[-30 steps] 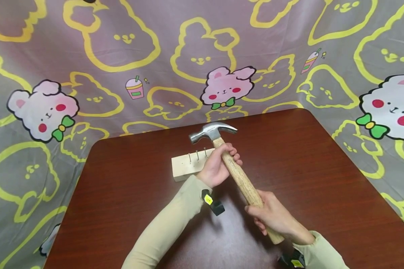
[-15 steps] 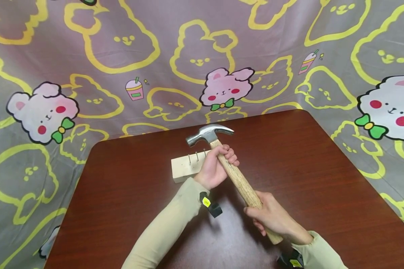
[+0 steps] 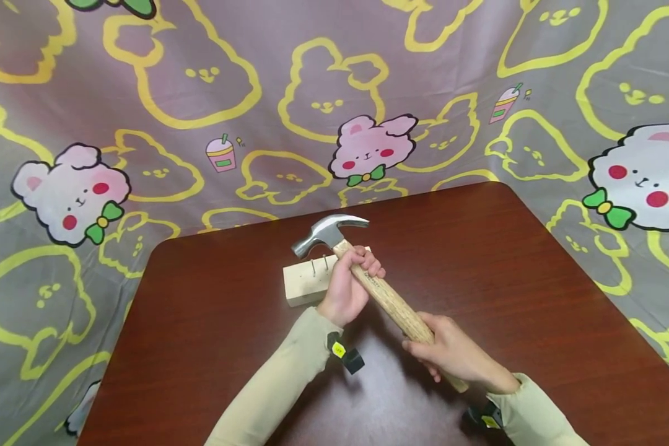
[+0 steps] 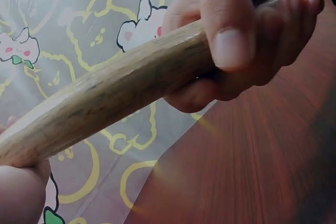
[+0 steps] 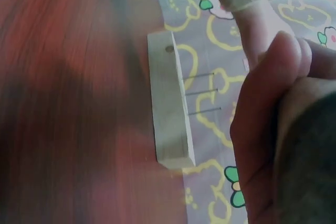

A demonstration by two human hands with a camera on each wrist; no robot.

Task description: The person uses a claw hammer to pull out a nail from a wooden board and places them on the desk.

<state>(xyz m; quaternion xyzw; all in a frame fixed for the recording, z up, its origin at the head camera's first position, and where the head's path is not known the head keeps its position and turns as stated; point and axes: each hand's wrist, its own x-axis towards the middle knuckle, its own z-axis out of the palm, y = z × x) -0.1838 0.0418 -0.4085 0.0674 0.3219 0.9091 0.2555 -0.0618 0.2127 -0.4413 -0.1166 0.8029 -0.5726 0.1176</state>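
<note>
Hammer (image 3: pixel 393 301) and left hand (image 3: pixel 345 288) have shifted leftward.

Your claw hammer (image 3: pixel 394 303), metal-headed, wooden-handled, gripped slantwise, your left hand (image 3: pixel 344 292) near its head, right hand (image 3: pixel 451 350) near the handle's end, pale wooden block (image 3: pixel 298 288) lying nearby, three nails (image 5: pixel 201 92) standing in it

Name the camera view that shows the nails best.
The right wrist view: all three nails are in plain sight, side-on, jutting from the wooden block. The head view shows only two, with the left hand covering part of the block. The left wrist view shows none.
</note>
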